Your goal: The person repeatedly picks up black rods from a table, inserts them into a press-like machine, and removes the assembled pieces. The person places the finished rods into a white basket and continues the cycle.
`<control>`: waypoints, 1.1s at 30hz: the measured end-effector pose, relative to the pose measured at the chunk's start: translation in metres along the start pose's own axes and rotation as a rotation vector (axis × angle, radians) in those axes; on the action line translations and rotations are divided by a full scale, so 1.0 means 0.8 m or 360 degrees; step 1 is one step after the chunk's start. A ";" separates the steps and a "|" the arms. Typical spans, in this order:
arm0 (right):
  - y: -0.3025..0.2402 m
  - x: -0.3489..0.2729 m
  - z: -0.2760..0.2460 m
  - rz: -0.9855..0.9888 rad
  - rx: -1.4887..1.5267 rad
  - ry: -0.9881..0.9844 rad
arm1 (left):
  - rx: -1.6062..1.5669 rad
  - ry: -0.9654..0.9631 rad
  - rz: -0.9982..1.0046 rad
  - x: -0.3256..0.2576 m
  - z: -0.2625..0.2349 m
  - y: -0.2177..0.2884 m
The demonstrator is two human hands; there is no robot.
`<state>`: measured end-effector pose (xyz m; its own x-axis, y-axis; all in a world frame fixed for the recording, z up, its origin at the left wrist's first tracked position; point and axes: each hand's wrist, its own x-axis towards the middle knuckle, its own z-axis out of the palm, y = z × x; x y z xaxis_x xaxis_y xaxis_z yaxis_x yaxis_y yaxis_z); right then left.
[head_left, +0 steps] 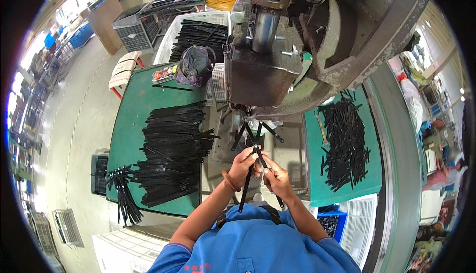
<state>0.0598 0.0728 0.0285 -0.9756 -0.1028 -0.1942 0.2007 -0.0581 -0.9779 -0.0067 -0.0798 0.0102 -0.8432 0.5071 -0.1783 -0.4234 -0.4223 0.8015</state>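
- I saw my left hand point(244, 166) in the middle of the frame, fingers curled tight around a bunch of thin black metal strips point(254, 150) joined like a fan.
- My right hand point(275, 177) sat just beside it, fingertips pinched on the same strips.
- The strips fanned out just under the big grey-green press machine point(317, 40).
- A large pile of loose black strips point(171, 154) lay on the green table point(130, 119) at the left.
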 end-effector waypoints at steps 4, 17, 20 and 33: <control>0.007 0.001 0.013 -0.0069 0.0025 0.0080 | -0.0251 -0.0059 -0.0097 -0.001 -0.011 -0.002; 0.001 -0.003 0.022 -0.0065 0.0144 0.0073 | -0.0388 -0.0056 -0.0183 0.000 -0.014 -0.001; -0.004 -0.004 0.024 0.0013 0.0092 0.0160 | -0.0302 0.0032 -0.0222 -0.002 -0.009 0.005; -0.027 -0.015 0.028 -0.0108 0.0103 0.0057 | -0.0204 0.0036 -0.0067 -0.026 0.019 0.039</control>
<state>0.0689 0.0531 0.0533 -0.9894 -0.0613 -0.1317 0.1386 -0.1280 -0.9820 0.0023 -0.0922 0.0476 -0.8304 0.5101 -0.2241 -0.4963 -0.4944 0.7137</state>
